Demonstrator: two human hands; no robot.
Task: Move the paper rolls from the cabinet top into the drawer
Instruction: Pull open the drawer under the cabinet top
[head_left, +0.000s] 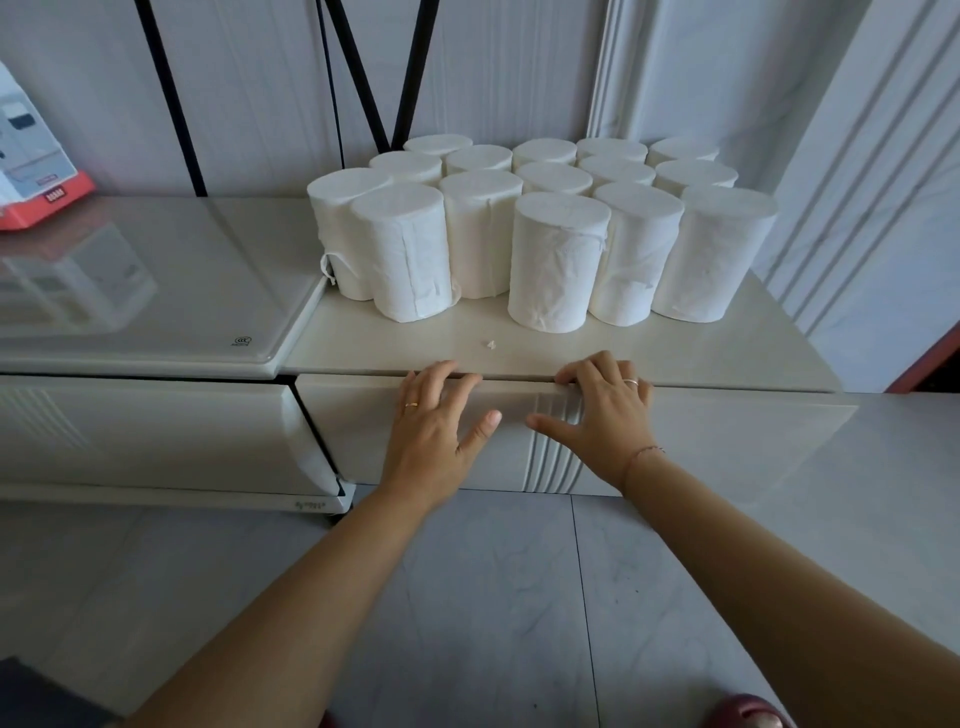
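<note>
Head view: paper rolls (540, 228) stand upright, packed together toward the back of the cabinet's surface (701, 358), a bare strip left along its front edge. Just below that edge the left hand (436, 421) and right hand (602, 410), near each other, hook their fingertips over the drawer front (727, 436) at its top.

This looks like a room in a home, likely a living room: a low glossy cream cabinet (519, 358) with a ribbed drawer (701, 436) stands on a pale marbled tile floor (467, 597) against white moulded wall panels (857, 182). Household paper rolls (558, 260) stand on top, a printed box (31, 156) sits at the left, and a red slipper (748, 714) shows at the bottom edge.
</note>
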